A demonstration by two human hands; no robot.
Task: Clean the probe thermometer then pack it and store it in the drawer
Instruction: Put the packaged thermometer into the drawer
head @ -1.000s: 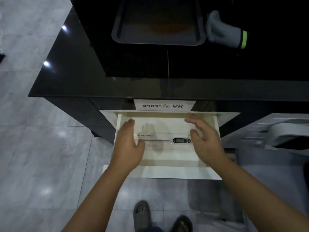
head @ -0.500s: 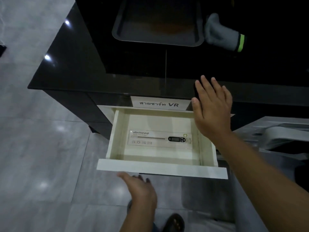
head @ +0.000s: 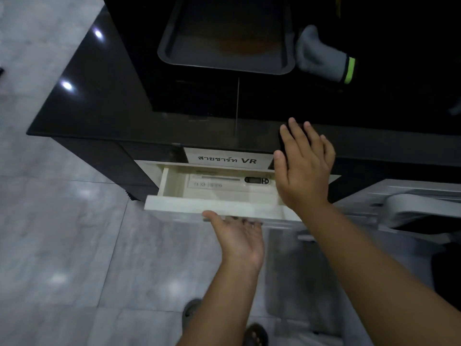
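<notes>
The packed probe thermometer lies in its clear package on the floor of the white drawer, which stands partly open under the black counter. My left hand is under the drawer's front panel, palm up, fingers touching its lower edge. My right hand hovers flat and open over the drawer's right end and the counter edge, holding nothing.
A dark baking tray and a grey oven mitt with a green cuff lie on the black counter. A white label sits above the drawer. A grey appliance stands at the right. My feet show on the tiled floor below.
Both hands left the drawer's inside. My left hand dropped under the front panel and the drawer has slid partway in. My right hand rose to the counter edge.
</notes>
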